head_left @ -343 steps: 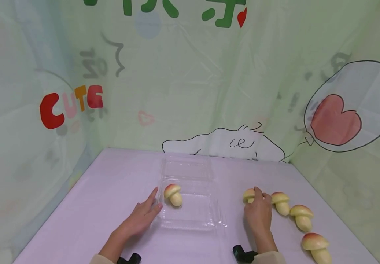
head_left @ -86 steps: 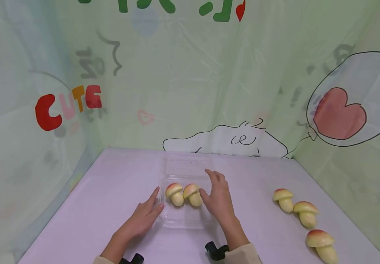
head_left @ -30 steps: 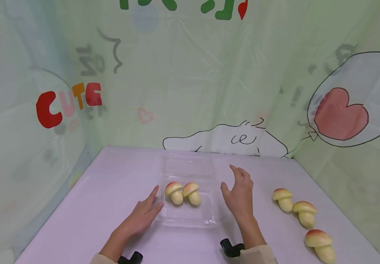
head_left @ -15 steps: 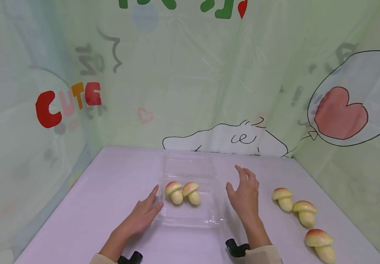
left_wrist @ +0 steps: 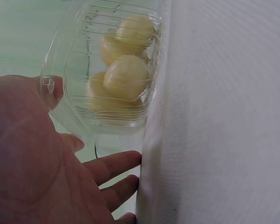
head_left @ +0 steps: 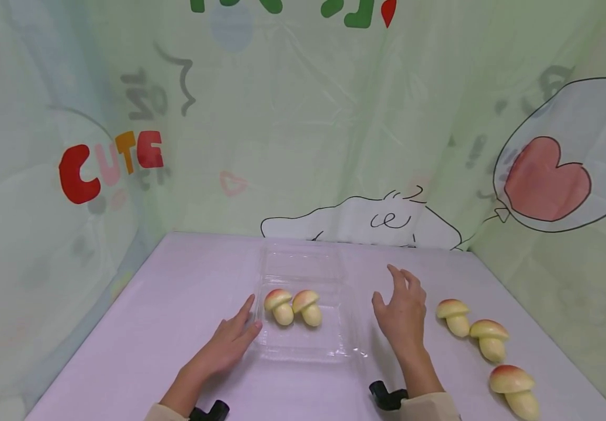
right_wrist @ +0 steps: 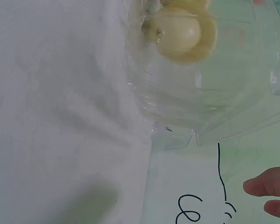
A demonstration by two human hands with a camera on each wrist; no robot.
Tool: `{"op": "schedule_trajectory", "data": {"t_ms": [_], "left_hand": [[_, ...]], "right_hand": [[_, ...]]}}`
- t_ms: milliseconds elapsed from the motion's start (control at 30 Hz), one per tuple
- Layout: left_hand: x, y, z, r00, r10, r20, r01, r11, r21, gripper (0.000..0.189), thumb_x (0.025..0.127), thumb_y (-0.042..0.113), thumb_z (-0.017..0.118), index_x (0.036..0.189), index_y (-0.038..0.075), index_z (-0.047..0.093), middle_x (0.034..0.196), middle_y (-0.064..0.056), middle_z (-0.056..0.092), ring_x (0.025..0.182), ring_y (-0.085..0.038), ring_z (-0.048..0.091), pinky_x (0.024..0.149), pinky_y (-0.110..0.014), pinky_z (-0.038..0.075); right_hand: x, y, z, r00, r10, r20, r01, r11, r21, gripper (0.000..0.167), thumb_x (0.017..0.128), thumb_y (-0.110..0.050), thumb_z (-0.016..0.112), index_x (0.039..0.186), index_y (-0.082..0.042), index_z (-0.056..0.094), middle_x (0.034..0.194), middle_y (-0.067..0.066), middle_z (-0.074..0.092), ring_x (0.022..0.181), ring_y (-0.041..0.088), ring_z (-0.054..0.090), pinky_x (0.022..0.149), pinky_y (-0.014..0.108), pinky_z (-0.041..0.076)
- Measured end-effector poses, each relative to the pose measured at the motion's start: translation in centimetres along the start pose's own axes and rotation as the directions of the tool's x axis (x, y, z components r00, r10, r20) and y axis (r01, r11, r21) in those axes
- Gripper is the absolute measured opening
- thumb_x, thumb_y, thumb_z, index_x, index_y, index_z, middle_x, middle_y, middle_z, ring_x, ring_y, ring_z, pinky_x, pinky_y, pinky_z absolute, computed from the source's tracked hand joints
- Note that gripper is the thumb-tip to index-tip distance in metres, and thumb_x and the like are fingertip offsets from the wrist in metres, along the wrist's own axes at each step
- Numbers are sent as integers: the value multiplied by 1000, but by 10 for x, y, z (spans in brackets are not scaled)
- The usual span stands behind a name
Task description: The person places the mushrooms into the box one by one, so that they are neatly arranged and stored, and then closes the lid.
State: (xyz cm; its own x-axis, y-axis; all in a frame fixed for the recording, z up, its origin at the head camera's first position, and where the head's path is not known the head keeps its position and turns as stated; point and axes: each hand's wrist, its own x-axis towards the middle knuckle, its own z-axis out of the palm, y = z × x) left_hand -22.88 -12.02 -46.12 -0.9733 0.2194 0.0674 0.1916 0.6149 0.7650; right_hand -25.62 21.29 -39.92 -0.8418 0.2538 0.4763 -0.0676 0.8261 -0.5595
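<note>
A clear plastic clamshell box (head_left: 329, 342) lies with its lid folded back on the table. Two toy mushrooms, a left one (head_left: 280, 308) and a right one (head_left: 308, 309), with reddish caps and pale stems, lie side by side in its left half. My left hand (head_left: 224, 345) stays at the box's left side, thumb and fingers spread along the rim; the left wrist view shows the thumb tip behind the clear wall. Between the box and the loose mushrooms, my right hand (head_left: 404, 313) hovers with fingers spread and holds nothing. Only its fingertips (right_wrist: 266, 182) show in the right wrist view.
Three more toy mushrooms lie on the right side of the table: a far one (head_left: 453, 317), a middle one (head_left: 489, 340) and a near one (head_left: 515, 392). Printed curtains (head_left: 303, 146) enclose the lavender tabletop (head_left: 187, 275) at the back and sides.
Since the oldest frame, a second mushroom has gone from the table into the box. My right hand has let go of it and moved right, away from the box. My left hand has stayed put.
</note>
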Motion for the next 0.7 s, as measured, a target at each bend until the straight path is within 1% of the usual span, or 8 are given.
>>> {"op": "schedule_trajectory", "data": {"t_ms": [233, 467, 700], "left_hand": [[0, 0, 0, 1000, 6, -5, -6, 1000, 5, 67, 110, 39, 45, 166, 11, 20, 155, -27, 48, 151, -49, 33, 124, -71, 6], [0, 1, 0, 1000, 6, -2, -6, 1000, -2, 66, 111, 37, 45, 166, 11, 20, 156, -27, 47, 151, -48, 34, 123, -72, 6], [1, 0, 0, 1000, 5, 2, -5, 1000, -9, 67, 110, 38, 45, 166, 11, 20, 156, -27, 47, 151, -47, 33, 124, -71, 5]], "right_hand": [[1, 8, -5, 1000, 15, -25, -16, 1000, -10, 61, 91, -9, 68, 148, -2, 49, 150, 33, 42, 135, 58, 40, 104, 74, 37], [2, 16, -7, 999, 26, -43, -26, 999, -17, 61, 90, -11, 68, 148, -1, 50, 148, 35, 42, 134, 59, 39, 110, 69, 31], [2, 28, -7, 997, 49, -61, -52, 998, -44, 61, 89, -11, 67, 147, -1, 50, 148, 35, 41, 135, 58, 38, 108, 72, 29]]}}
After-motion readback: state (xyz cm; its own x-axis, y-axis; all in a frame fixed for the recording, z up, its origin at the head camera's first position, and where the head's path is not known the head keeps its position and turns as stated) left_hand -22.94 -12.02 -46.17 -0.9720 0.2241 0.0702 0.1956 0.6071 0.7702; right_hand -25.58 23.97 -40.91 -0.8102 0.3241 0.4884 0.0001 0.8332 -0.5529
